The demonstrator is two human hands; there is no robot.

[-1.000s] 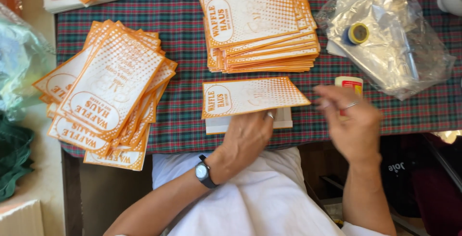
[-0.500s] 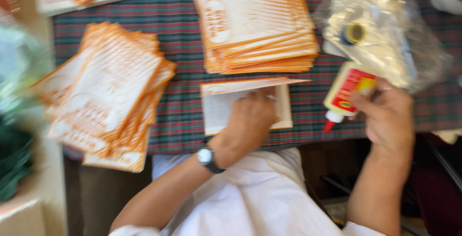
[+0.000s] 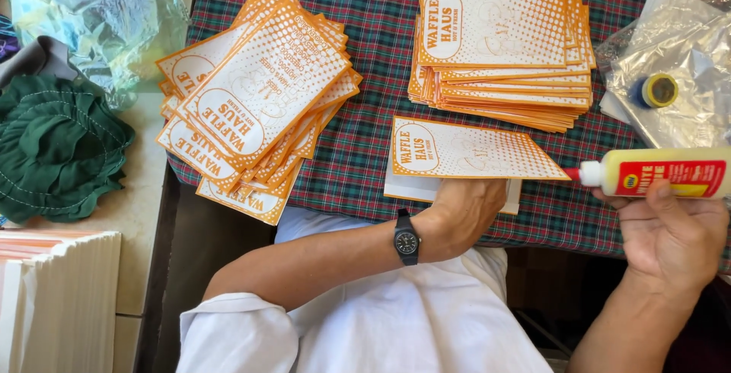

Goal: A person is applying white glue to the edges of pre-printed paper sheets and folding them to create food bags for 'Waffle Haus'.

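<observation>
**Glue bottle swung level at the bag's edge**

Since the earlier frame the glue bottle (image 3: 664, 175) has tipped from slanted to lying level, its nozzle at the lifted flap's corner. On the plaid tablecloth (image 3: 365, 137) sit two stacks of orange bags — one fanned (image 3: 255, 103), one squared (image 3: 499, 42). The left hand (image 3: 466, 209) presses the single bag (image 3: 464, 152) flat, fingers folded beneath; the right hand (image 3: 674, 240) is wrapped round the bottle.
</observation>
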